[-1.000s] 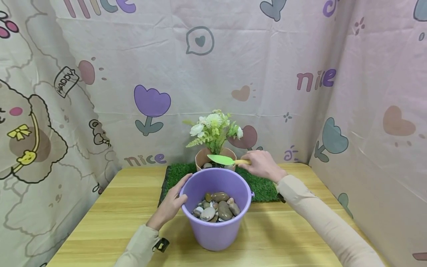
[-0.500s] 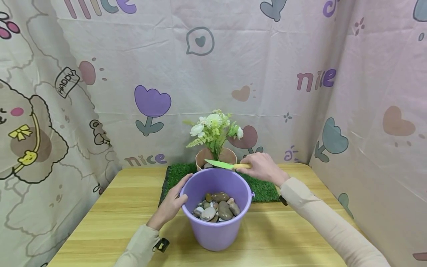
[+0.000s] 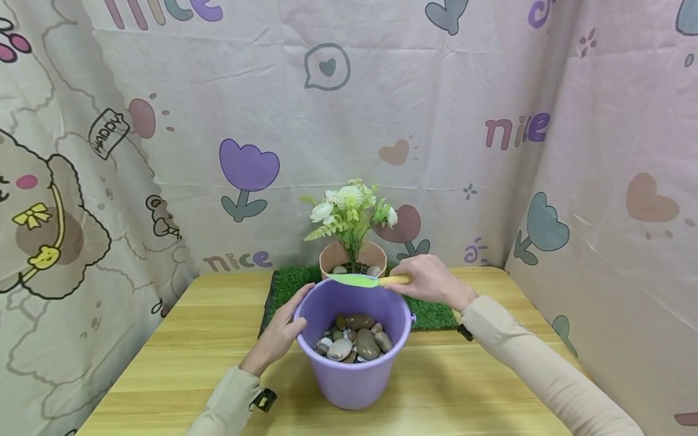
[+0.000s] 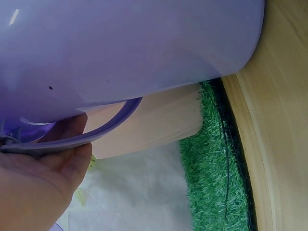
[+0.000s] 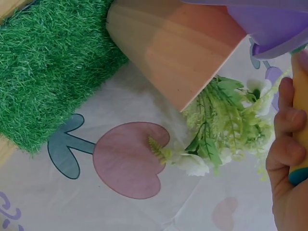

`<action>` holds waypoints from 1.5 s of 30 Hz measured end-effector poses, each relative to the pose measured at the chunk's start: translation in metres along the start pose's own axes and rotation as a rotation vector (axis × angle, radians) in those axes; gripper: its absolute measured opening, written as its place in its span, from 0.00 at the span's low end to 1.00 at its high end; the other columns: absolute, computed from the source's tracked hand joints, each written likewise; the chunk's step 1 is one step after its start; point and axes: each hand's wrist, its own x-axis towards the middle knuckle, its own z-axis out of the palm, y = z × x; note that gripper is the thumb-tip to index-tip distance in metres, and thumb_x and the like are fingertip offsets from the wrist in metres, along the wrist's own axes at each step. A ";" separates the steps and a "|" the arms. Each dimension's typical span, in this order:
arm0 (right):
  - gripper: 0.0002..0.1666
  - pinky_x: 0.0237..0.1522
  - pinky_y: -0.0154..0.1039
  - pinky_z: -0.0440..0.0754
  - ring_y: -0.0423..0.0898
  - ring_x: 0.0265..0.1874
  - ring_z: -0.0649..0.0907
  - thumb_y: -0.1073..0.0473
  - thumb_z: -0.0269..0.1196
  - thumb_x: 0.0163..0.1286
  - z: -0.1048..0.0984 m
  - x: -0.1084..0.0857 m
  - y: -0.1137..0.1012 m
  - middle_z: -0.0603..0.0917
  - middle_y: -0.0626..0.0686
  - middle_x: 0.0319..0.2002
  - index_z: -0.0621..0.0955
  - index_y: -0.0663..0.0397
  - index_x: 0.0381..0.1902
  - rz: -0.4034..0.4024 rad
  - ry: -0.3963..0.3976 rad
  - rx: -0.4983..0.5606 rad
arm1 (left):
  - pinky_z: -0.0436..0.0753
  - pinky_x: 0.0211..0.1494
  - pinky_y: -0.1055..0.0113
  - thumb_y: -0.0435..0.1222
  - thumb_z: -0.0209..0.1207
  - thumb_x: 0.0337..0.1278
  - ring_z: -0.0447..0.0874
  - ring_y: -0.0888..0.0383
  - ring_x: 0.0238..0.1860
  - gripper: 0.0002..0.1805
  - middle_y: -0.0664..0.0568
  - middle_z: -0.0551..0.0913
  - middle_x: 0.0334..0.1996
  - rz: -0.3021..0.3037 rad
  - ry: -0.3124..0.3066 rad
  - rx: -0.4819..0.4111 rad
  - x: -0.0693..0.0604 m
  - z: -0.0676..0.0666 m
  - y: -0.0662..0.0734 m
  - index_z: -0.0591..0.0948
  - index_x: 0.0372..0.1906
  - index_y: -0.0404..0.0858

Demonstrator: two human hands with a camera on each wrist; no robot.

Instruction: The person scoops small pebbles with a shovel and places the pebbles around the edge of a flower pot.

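A purple bucket (image 3: 354, 384) stands upright on the wooden table, with several smooth stones (image 3: 368, 344) lying inside. My left hand (image 3: 280, 330) holds its left side at the rim; in the left wrist view the fingers curl about a curved purple band (image 4: 110, 126) on the bucket. My right hand (image 3: 428, 278) grips the yellow handle of a small trowel (image 3: 357, 280). The trowel's green blade points left over the bucket's far rim, with no stone visible on it. Just behind is a peach flowerpot (image 3: 329, 257) holding white flowers (image 3: 349, 209), and stones show inside the pot.
Under the pot, a green artificial grass mat (image 3: 297, 284) covers the back of the table (image 3: 180, 357). Printed cloth (image 3: 327, 127) hangs behind the table and along both sides. The bucket hides the pot's lower part in the head view.
My right hand has lowered the trowel and drawn it nearer, from in front of the pot to the bucket's far rim. The left hand and the bucket have stayed put.
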 end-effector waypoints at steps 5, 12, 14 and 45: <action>0.10 0.23 0.26 0.70 0.29 0.17 0.71 0.42 0.70 0.57 -0.004 0.003 -0.006 0.78 0.33 0.19 0.87 0.38 0.27 -0.038 -0.058 0.035 | 0.79 0.59 0.62 0.28 0.45 0.55 0.74 0.43 0.65 0.40 0.43 0.66 0.72 0.029 0.008 0.001 0.000 0.000 -0.002 0.57 0.77 0.46; 0.11 0.23 0.27 0.72 0.28 0.17 0.73 0.42 0.72 0.55 -0.009 0.008 -0.018 0.81 0.33 0.20 0.89 0.39 0.30 -0.003 -0.176 0.039 | 0.80 0.57 0.65 0.29 0.45 0.54 0.75 0.44 0.63 0.40 0.43 0.67 0.71 0.033 0.001 -0.012 0.000 0.000 -0.002 0.58 0.77 0.45; 0.11 0.24 0.27 0.72 0.28 0.17 0.72 0.41 0.72 0.54 -0.010 0.011 -0.020 0.80 0.32 0.20 0.89 0.37 0.29 -0.006 -0.200 0.013 | 0.80 0.56 0.66 0.29 0.45 0.54 0.75 0.44 0.63 0.40 0.44 0.67 0.71 0.023 0.001 -0.015 -0.001 0.000 -0.002 0.57 0.77 0.45; 0.13 0.24 0.32 0.74 0.34 0.18 0.76 0.40 0.76 0.45 -0.002 0.061 -0.065 0.79 0.32 0.16 0.84 0.33 0.12 -0.050 -0.569 -0.106 | 0.79 0.58 0.59 0.29 0.46 0.54 0.76 0.43 0.62 0.39 0.40 0.67 0.70 0.031 0.019 0.026 -0.001 -0.001 -0.002 0.58 0.76 0.43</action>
